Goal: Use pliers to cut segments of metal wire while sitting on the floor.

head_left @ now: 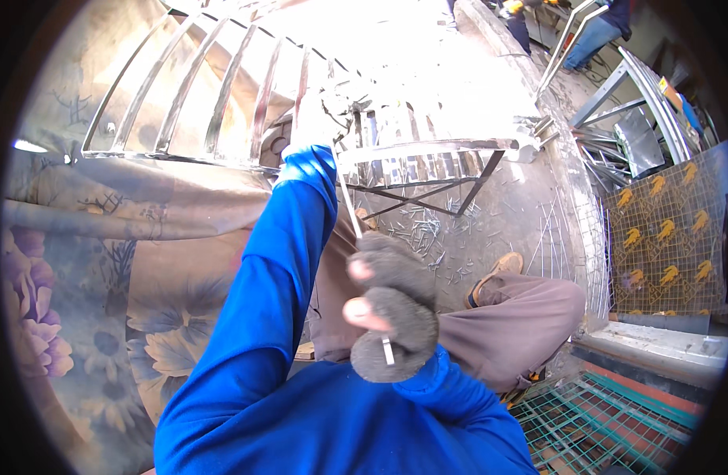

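Observation:
My right hand (396, 309), in a dark grey glove with bare fingertips, is closed around a thin pale rod, which looks like a welding rod (346, 190). The rod's short end shows below the fist, and its long end slants up and left. My left arm, in a blue sleeve (281, 237), stretches forward to the work; glare and dark clutter at the cuff hide its fingers. Beside that cuff lies a metal frame with parallel bars (170, 119). Just right of it stands a low metal table (443, 147) with metal pieces on it, partly washed out by light.
Several thin rods (427, 229) litter the floor under the table, near my shoe (502, 269). Patterned cloth (79, 214) hangs at left. Wire mesh over a printed sheet (665, 237), metal stock and a green grid (609, 419) lie at right. Another person's leg (592, 41) shows at the back.

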`<action>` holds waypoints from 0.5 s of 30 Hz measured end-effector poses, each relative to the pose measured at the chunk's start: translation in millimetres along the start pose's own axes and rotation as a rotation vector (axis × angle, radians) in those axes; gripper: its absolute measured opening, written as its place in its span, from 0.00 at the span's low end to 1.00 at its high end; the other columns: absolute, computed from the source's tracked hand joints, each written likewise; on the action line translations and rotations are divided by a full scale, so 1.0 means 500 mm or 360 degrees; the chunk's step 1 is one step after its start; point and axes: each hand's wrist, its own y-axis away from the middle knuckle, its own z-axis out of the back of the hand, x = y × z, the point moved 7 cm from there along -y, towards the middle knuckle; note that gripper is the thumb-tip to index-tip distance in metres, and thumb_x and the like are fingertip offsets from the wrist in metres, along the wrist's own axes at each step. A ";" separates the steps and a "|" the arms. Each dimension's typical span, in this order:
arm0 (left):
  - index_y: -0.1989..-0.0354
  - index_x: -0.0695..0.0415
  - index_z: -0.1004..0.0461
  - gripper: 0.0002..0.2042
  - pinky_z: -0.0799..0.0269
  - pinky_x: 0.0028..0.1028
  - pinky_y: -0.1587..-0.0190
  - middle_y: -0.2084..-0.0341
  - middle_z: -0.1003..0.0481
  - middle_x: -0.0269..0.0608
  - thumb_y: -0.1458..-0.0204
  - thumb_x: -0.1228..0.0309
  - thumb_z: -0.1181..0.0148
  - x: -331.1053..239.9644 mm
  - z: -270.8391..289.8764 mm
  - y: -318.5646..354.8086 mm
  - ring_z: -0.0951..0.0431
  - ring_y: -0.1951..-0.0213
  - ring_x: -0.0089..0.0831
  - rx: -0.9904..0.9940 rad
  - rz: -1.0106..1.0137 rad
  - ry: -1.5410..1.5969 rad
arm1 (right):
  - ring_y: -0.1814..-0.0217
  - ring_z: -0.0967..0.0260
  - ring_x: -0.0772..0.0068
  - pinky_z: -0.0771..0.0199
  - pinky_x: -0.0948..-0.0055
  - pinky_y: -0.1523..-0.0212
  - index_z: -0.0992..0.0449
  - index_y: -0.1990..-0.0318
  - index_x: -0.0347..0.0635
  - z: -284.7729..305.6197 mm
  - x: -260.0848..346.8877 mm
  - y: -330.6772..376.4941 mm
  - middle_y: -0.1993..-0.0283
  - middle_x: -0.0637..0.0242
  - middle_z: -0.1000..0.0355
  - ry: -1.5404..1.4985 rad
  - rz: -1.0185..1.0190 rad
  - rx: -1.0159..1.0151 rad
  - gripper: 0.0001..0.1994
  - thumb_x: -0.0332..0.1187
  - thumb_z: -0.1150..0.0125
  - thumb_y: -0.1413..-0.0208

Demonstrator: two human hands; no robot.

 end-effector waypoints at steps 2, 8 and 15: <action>0.71 0.50 0.32 0.12 0.35 0.21 0.79 0.85 0.37 0.27 0.33 0.64 0.49 0.003 0.001 0.000 0.36 0.83 0.20 -0.0020 0.0025 0.0021 | 0.47 0.27 0.50 0.22 0.47 0.47 0.21 0.53 0.41 0.025 -0.004 -0.003 0.47 0.50 0.29 -0.0034 -0.0131 -0.0364 0.15 0.42 0.37 0.39; 0.65 0.51 0.29 0.09 0.31 0.21 0.73 0.81 0.33 0.27 0.33 0.61 0.47 -0.017 0.006 -0.004 0.32 0.78 0.19 -0.0082 0.0107 0.0121 | 0.43 0.29 0.48 0.26 0.51 0.37 0.24 0.50 0.41 0.153 -0.017 -0.023 0.47 0.51 0.27 -0.0632 -0.0568 -0.1030 0.12 0.37 0.44 0.35; 0.57 0.53 0.25 0.11 0.27 0.22 0.67 0.77 0.29 0.27 0.34 0.59 0.43 -0.097 0.054 0.039 0.28 0.72 0.18 -0.0397 0.0520 0.0649 | 0.30 0.36 0.49 0.44 0.45 0.24 0.28 0.42 0.42 0.323 0.020 -0.044 0.39 0.54 0.29 -0.0824 -0.0335 -0.1027 0.21 0.47 0.59 0.26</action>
